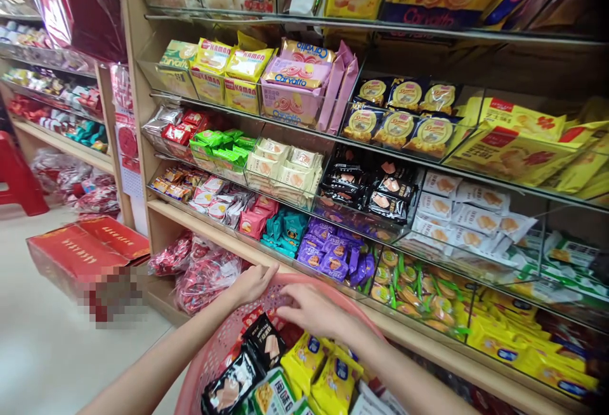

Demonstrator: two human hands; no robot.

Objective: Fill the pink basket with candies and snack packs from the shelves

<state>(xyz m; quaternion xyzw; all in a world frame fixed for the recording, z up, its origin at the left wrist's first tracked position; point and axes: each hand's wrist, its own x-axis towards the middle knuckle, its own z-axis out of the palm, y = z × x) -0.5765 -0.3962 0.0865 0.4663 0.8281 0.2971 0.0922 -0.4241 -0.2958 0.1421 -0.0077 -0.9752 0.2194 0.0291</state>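
The left hand point(252, 283) is resting on the far rim of a pink basket point(216, 345), its fingers curled loosely over the edge and gripping the rim. The right hand point(311, 310) is lying just beside it, to its right, palm down with the fingers spread flat and relaxed, holding nothing; its fingertips are reaching toward the left hand over the inside of the basket.

Just below the right hand, yellow snack packets point(316, 370) are lying in the basket. Below the left hand and slightly to its right, black snack packets point(264, 342) are sitting on the heap, tilted, and a green packet point(271, 396) is lying nearer still to the person.

Beyond both hands a wooden shelf unit point(200, 219) is standing, loaded with packets in clear bins. Directly past the right hand purple packets point(328, 253) are piled, and teal packets point(285, 228) are sitting past the left hand. To the left of the left hand, bags of red sweets point(202, 275) are lying at the foot of the unit, and farther left red boxes point(83, 251) are resting on the floor.
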